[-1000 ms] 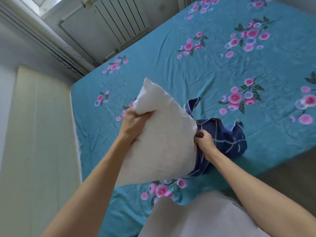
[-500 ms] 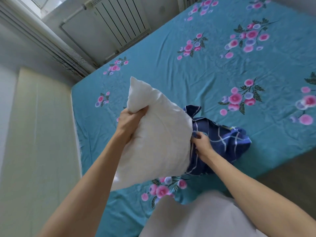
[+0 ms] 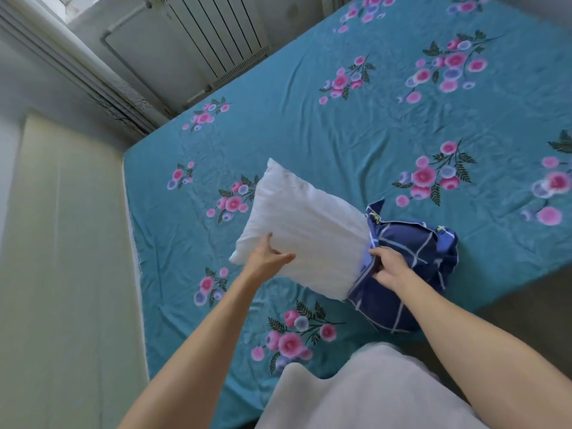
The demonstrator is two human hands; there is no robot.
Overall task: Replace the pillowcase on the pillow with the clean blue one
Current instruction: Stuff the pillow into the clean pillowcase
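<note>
**One pillow, one dark blue case, two hands at work over the bed**

Nearest the camera is a pale grey garment (image 3: 365,394) on the person's body, with two bare forearms reaching forward from either side of it.

The left hand (image 3: 267,258) lies against the near left edge of the single white pillow (image 3: 305,230), its fingers fairly straight, thumb above and the rest spread along the underside; it steadies the pillow rather than wrapping round it. The right hand (image 3: 388,266) is curled, pinching the bunched opening of the one dark blue pillowcase (image 3: 411,261), which carries a pale grid of lines.

The pillow is tilted, with its far left corner raised over the bed. Its right end sits inside the case, and most of the white body is bare. The loose rest of the case is heaped on the teal floral sheet (image 3: 356,144) just right of the pillow, near the bed's edge.

Beyond the bed's far left corner stands one white radiator (image 3: 216,35) against the wall. A pale cream panel (image 3: 65,243) runs along the bed's left side.
</note>
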